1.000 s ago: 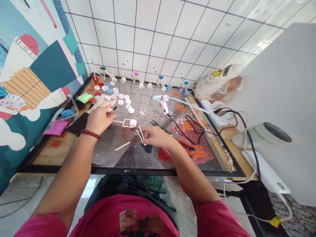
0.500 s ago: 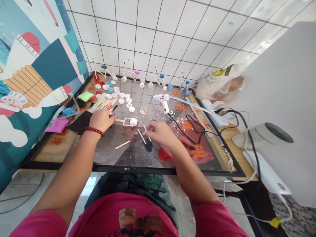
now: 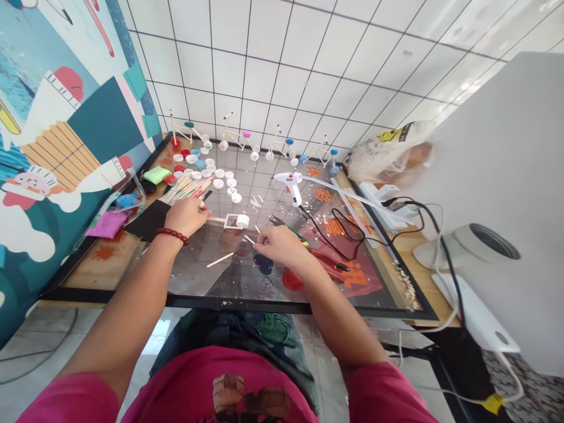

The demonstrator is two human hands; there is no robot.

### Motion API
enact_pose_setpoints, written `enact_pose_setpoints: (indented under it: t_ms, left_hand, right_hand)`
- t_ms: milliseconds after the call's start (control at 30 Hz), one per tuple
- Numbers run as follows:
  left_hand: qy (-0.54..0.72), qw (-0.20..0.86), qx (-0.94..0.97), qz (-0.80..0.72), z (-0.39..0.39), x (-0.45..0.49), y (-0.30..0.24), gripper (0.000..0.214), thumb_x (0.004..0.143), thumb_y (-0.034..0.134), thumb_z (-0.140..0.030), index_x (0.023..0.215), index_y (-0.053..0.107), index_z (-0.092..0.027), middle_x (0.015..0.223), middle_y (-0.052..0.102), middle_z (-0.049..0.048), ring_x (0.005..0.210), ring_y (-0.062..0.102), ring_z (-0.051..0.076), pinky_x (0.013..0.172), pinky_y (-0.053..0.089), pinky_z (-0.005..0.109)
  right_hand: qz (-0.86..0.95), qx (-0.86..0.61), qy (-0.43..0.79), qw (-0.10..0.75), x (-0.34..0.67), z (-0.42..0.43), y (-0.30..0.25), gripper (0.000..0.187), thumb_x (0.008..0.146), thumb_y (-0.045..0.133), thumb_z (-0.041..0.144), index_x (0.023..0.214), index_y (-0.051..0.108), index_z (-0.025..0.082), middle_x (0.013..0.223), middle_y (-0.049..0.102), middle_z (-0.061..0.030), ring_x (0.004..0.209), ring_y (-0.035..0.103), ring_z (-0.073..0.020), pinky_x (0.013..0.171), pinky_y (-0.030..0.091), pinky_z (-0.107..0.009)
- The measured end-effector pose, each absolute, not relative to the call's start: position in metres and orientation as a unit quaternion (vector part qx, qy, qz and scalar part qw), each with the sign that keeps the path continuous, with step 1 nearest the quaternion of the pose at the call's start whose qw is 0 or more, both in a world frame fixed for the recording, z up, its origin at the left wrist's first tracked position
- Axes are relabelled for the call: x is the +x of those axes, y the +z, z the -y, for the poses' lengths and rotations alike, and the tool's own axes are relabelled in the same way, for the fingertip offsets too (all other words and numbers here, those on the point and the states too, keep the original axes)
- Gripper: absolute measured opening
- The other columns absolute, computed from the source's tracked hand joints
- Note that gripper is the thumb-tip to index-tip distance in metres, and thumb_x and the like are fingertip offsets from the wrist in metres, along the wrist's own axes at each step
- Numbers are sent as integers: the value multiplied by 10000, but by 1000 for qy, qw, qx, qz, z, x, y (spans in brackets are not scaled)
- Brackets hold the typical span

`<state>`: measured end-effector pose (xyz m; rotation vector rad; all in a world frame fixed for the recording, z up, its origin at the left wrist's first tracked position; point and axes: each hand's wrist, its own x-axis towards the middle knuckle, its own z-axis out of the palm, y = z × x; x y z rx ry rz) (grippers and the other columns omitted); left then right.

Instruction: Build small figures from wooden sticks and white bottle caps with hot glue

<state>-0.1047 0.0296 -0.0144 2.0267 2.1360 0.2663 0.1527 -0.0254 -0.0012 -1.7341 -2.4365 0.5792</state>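
Observation:
My left hand (image 3: 187, 215) rests on the glass tabletop (image 3: 198, 276) with its fingers curled, pinching the end of a small stick frame (image 3: 224, 220) that carries a white bottle cap (image 3: 242, 221). My right hand (image 3: 277, 244) is closed in a pinch on short wooden sticks (image 3: 251, 239) just right of that frame. A longer loose stick (image 3: 220, 259) lies on the glass between my hands. A bundle of sticks (image 3: 183, 189) lies beyond my left hand.
A white glue gun (image 3: 289, 183) stands on its stand at centre back, its black cord (image 3: 339, 232) looping right. Several bottle caps (image 3: 207, 170) and small stick bicycles (image 3: 238, 140) sit along the tiled wall. A plastic bag (image 3: 388, 153) and a power strip (image 3: 383, 202) are at right.
My right hand has drawn slightly back toward me with the short sticks, and the view has shifted a little. My left hand stays on the stick frame.

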Motion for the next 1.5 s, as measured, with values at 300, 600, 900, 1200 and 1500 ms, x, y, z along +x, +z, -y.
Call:
enact_pose_setpoints:
  t_ms: [300,600,900,1200,1500]
  left_hand:
    - [233,65,645,-725,-24,-100,-6,307,834,557,-390,1005,756,-230,964,769,97,935,690,298,716,507,346]
    - [373,40,643,-667,-25,-101,-17,277,862,521,-263,1008,739,-176,1040,748,103,935,686,242,822,508,312]
    - [301,228,698,-608,-26,-111,-7,439,722,705,-297,1150,720,-201,1179,734,81,1116,656,272,952,505,329]
    - [151,111,820,-541,-21,-95,-22,191,791,652,-281,911,782,-211,999,720,115,1042,635,324,916,482,426]
    - [172,61,814,-552,-14,-78,-25,224,837,639,-377,902,765,-203,976,702,116,1029,628,316,886,490,425]
  right_hand:
    - [609,-722,146,294,235,-56,1,388,753,710,414,1006,708,121,957,735,-112,852,677,-223,784,497,-319]
    - [618,-733,140,249,218,-125,-28,341,757,666,347,1004,712,117,918,749,-120,902,690,-255,832,501,-352]
    - [700,-543,324,332,196,-65,15,425,762,661,516,956,693,139,914,720,-82,775,615,-186,784,485,-336]
    - [722,-519,330,318,178,-16,31,479,828,597,621,964,670,168,874,683,-66,747,583,-179,722,488,-311]
    - [780,-512,237,271,195,-13,21,411,932,474,515,934,678,159,907,688,-69,849,610,-220,819,471,-341]
